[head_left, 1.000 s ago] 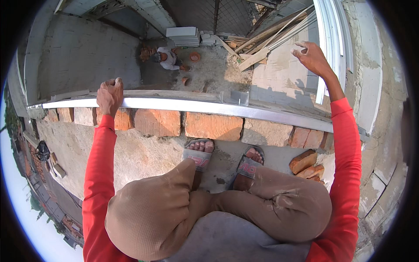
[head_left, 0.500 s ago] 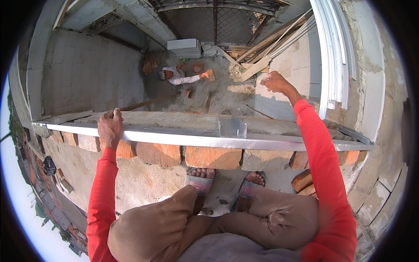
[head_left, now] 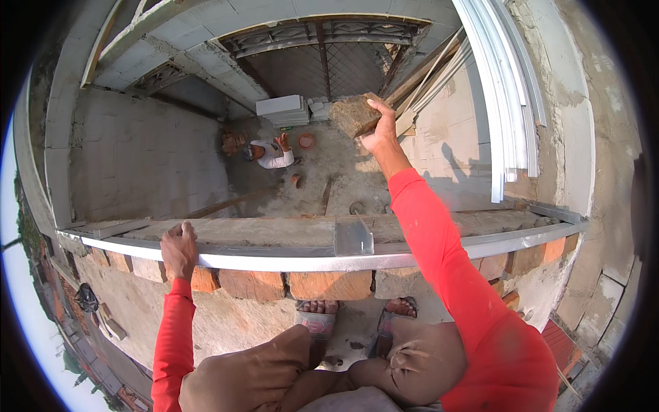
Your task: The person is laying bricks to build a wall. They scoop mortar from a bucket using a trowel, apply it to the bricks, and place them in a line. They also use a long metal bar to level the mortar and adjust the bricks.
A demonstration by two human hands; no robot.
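Note:
A rough brown brick (head_left: pixel 354 115) is in my right hand (head_left: pixel 379 130), which reaches out beyond the ledge, high over the space below. My fingers and thumb clasp the brick's right end. My left hand (head_left: pixel 179 250) is closed over the silver metal rail (head_left: pixel 288 259) along the ledge, its fingertips hidden from view. Under the rail runs a row of bricks (head_left: pixel 329 284), orange and grey. A short U-shaped metal piece (head_left: pixel 353 237) sits across the ledge between my hands. Down below, a person (head_left: pixel 273 152) in a white top holds one hand raised toward me.
Long silver metal channels (head_left: pixel 489 96) lean at the right. Grey block walls (head_left: pixel 141 137) enclose the deep drop ahead. On the floor below are white blocks (head_left: pixel 283 110), a round orange tub (head_left: pixel 306 141) and boards. My sandalled feet (head_left: pixel 320 312) stand close behind the brick row.
The brick held out by the person below is gone from their hand; a brick is now in my right hand, which has moved left. My left hand stays on the rail.

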